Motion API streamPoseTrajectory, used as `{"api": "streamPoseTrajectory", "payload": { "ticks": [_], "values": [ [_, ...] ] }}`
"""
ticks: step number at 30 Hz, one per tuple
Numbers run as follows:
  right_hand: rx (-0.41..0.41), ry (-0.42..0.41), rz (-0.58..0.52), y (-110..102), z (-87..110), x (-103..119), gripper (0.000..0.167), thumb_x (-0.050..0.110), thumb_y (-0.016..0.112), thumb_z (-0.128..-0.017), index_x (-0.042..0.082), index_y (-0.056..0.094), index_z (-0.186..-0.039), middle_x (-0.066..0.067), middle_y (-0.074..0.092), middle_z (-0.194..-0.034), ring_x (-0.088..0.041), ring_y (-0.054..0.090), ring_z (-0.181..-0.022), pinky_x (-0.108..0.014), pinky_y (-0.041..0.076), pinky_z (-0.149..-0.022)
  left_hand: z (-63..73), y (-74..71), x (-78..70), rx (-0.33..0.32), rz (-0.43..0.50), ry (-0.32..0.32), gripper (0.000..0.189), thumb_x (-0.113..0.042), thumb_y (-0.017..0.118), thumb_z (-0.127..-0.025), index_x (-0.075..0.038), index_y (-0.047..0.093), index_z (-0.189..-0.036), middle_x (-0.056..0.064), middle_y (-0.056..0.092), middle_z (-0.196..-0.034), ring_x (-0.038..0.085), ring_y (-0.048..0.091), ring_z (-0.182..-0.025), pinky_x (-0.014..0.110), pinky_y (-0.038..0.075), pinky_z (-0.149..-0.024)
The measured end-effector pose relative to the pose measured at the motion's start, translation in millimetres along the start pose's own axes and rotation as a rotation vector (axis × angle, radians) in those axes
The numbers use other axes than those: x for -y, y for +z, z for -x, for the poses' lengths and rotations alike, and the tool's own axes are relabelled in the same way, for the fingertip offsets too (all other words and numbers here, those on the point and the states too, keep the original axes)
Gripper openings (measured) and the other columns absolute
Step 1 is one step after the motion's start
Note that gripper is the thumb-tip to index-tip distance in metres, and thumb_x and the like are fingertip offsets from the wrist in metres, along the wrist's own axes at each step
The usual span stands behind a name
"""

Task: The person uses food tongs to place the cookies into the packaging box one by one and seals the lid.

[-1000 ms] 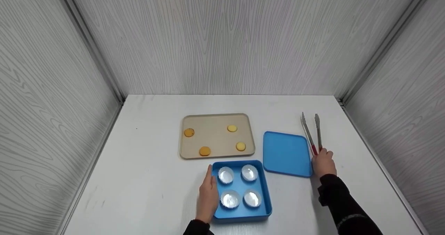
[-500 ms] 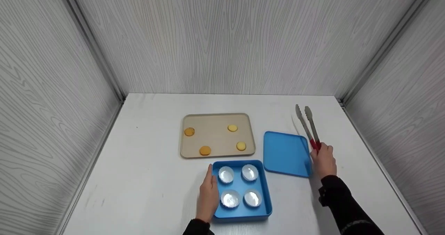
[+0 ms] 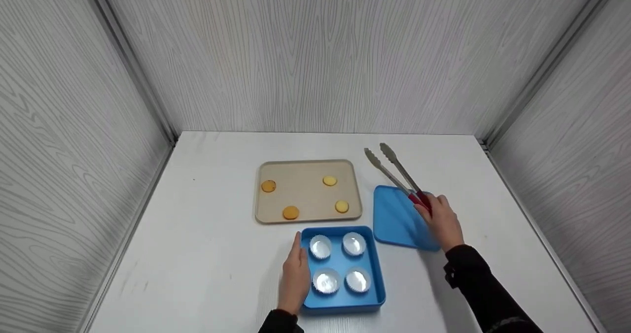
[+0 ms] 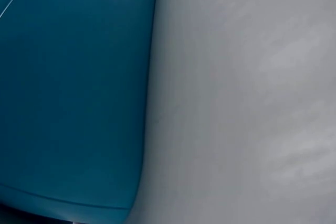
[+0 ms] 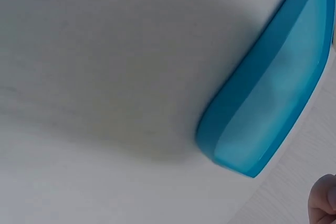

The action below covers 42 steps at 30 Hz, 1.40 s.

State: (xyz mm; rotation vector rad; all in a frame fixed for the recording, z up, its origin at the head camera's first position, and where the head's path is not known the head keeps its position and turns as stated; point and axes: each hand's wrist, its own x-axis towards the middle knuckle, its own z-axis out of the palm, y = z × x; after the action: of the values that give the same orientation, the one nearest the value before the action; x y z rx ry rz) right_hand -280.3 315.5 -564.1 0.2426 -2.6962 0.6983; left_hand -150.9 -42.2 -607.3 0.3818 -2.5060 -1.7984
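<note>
Tongs with red grips and metal arms [image 3: 394, 178] are held in my right hand [image 3: 442, 222], above the flat blue lid [image 3: 397, 227] in the head view. Their scalloped tips stand apart, pointing to the back left, close to the beige tray's right corner. My left hand [image 3: 295, 279] rests along the left wall of the blue box [image 3: 340, 303], fingers fairly straight. Inside the box sit several silvery paper baking cups, such as one cup [image 3: 326, 281]. The left wrist view shows the blue box's side [image 4: 73, 93]; a fingertip [image 5: 323, 198] shows in the right wrist view.
Behind the box lies the beige tray [image 3: 300, 190]. It carries two orange-brown cookies [image 3: 291, 213] on the left side and two pale yellow cookies [image 3: 341, 206] on the right. Grey wood-grain panels [image 3: 315, 57] enclose the white table [image 3: 212, 254] at the back and sides.
My right hand has lifted the tongs and swung them left, from beside the lid to above it, tips nearer the tray. My left hand and the box have stayed put.
</note>
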Motion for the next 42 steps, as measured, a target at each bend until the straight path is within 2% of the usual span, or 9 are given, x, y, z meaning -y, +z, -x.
{"api": "streamPoseTrajectory", "payload": {
  "ticks": [5,8,14,16,24,31,36,42],
  "values": [
    [-0.022,-0.111,0.018,3.2,-0.6,14.7,0.038,0.022,0.074,-0.096,-0.006,0.065,-0.12,-0.023,0.065,-0.097,-0.036,0.064,-0.078,-0.052,0.058,-0.071,-0.3,-0.2,0.9,0.0,0.037,0.026,0.05,-0.019,0.036,-0.113,-0.008,0.03,-0.162,0.013,0.037,-0.163,0.033,0.032,-0.151,0.053,0.027,-0.122],
    [0.009,-0.151,0.029,4.3,-0.7,24.2,0.035,0.023,0.074,-0.096,-0.004,0.067,-0.118,-0.02,0.07,-0.095,-0.034,0.066,-0.078,-0.051,0.059,-0.072,-0.4,-0.2,1.2,-0.003,0.065,0.043,0.05,-0.018,0.036,-0.113,-0.006,0.031,-0.161,0.014,0.037,-0.163,0.033,0.032,-0.151,0.052,0.027,-0.123],
    [0.167,-0.122,0.036,8.7,-2.9,43.1,0.036,0.031,0.069,-0.099,0.002,0.066,-0.121,-0.014,0.071,-0.099,-0.028,0.063,-0.083,-0.047,0.06,-0.078,-0.5,-0.7,0.8,-0.004,0.049,0.032,0.05,-0.02,0.036,-0.113,-0.007,0.031,-0.161,0.013,0.037,-0.163,0.032,0.033,-0.151,0.053,0.028,-0.122],
    [0.191,-0.127,0.038,11.3,-2.9,47.8,0.035,0.03,0.069,-0.1,0.002,0.066,-0.122,-0.014,0.071,-0.1,-0.027,0.063,-0.083,-0.047,0.06,-0.078,-0.4,-0.6,0.9,-0.001,0.04,0.023,0.05,-0.02,0.035,-0.113,-0.008,0.03,-0.162,0.013,0.037,-0.163,0.032,0.033,-0.151,0.054,0.027,-0.122],
    [0.19,-0.201,0.06,21.9,-2.6,59.0,0.026,0.025,0.073,-0.097,0.003,0.067,-0.108,-0.009,0.066,-0.084,-0.022,0.057,-0.069,-0.039,0.053,-0.063,0.4,0.0,-0.3,-0.007,0.011,0.003,0.05,-0.019,0.036,-0.113,-0.011,0.031,-0.162,0.013,0.038,-0.162,0.033,0.034,-0.15,0.054,0.028,-0.122],
    [0.219,-0.198,0.091,28.1,-2.9,64.6,0.029,0.029,0.072,-0.098,0.003,0.066,-0.108,-0.01,0.064,-0.081,-0.023,0.057,-0.066,-0.041,0.053,-0.061,-0.5,0.5,-0.2,-0.001,-0.004,0.006,0.051,-0.02,0.036,-0.113,-0.01,0.031,-0.162,0.013,0.038,-0.163,0.033,0.033,-0.15,0.054,0.028,-0.122],
    [0.221,-0.18,0.089,30.8,-3.1,67.4,0.032,0.032,0.074,-0.095,0.003,0.067,-0.107,-0.011,0.066,-0.083,-0.025,0.059,-0.068,-0.043,0.055,-0.063,0.8,-0.2,0.8,-0.014,0.012,0.029,0.05,-0.021,0.037,-0.113,-0.01,0.032,-0.161,0.013,0.041,-0.161,0.033,0.037,-0.148,0.054,0.032,-0.12],
    [0.208,-0.169,0.094,32.9,-3.1,69.2,0.027,0.029,0.075,-0.094,0.004,0.067,-0.102,-0.009,0.064,-0.079,-0.025,0.056,-0.066,-0.042,0.053,-0.06,1.6,-0.5,1.0,-0.012,0.018,0.033,0.05,-0.022,0.037,-0.113,-0.011,0.032,-0.162,0.013,0.041,-0.161,0.033,0.037,-0.148,0.054,0.032,-0.12]
  ]
}}
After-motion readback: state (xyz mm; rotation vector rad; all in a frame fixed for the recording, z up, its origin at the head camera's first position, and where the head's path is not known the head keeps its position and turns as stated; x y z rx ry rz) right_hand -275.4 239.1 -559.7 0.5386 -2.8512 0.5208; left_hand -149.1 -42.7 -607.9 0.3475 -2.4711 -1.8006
